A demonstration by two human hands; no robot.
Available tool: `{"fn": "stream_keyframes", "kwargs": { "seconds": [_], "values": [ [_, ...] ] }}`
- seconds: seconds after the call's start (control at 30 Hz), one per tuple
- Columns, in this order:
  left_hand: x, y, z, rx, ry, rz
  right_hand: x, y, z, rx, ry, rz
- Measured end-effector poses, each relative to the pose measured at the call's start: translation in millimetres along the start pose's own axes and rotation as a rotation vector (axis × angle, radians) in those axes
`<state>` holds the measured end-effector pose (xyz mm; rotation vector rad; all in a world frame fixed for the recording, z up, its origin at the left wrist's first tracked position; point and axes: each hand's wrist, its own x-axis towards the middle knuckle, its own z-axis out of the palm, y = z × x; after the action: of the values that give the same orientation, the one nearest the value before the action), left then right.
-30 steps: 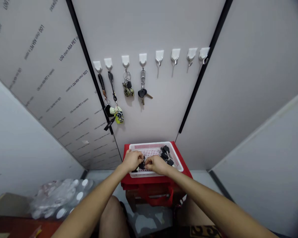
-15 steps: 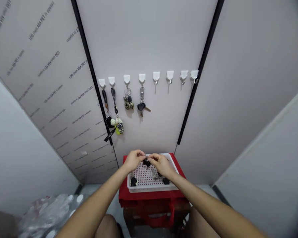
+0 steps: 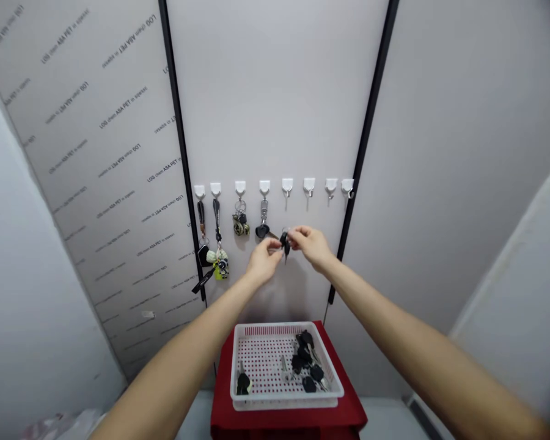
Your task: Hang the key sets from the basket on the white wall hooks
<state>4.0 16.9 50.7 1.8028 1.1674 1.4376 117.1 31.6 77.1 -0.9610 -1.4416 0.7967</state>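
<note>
We pinch a small black-headed key [image 3: 285, 242], its metal blade hanging down, between the fingers of our left hand [image 3: 263, 261] and right hand [image 3: 312, 245], below a white hook [image 3: 287, 186].

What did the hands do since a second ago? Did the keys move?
The left hand and right hand lifted a black key set out of the white basket, up to just below the hooks. The four hanging key bunches and the basket's other keys stayed put.
</note>
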Motion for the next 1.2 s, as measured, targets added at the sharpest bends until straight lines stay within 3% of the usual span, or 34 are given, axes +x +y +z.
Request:
{"fn": "stream_keyframes", "kwargs": {
  "seconds": [0.17, 0.33, 0.63, 0.83, 0.97, 1.07, 1.2],
  "values": [
    [30, 36, -1.6, 0.107, 0.001, 0.144, 35, -31, 1, 0.048, 0.067, -0.094],
    [45, 47, -5.9, 0.257, 0.037, 0.222, 52, -49, 3, 0.048, 0.116, -0.084],
    [34, 33, 0.1, 0.457, -0.024, 0.226, 59, -40, 1, 0.097, 0.165, 0.131],
    [14, 23, 5.1, 0.445, -0.094, 0.160, 59, -30, 0, -0.007, 0.194, 0.082],
    [-7, 0, 12.6, 0.371, -0.166, 0.071, 43, -5, -9, -0.215, 0.226, -0.048],
    [-33, -31, 21.3, 0.341, -0.232, -0.028, 5, 33, -20, -0.432, 0.037, -0.091],
    [-79, -82, 36.2, 0.361, -0.333, -0.189, -70, 92, -34, -0.787, -0.421, 0.037]
  ]
}}
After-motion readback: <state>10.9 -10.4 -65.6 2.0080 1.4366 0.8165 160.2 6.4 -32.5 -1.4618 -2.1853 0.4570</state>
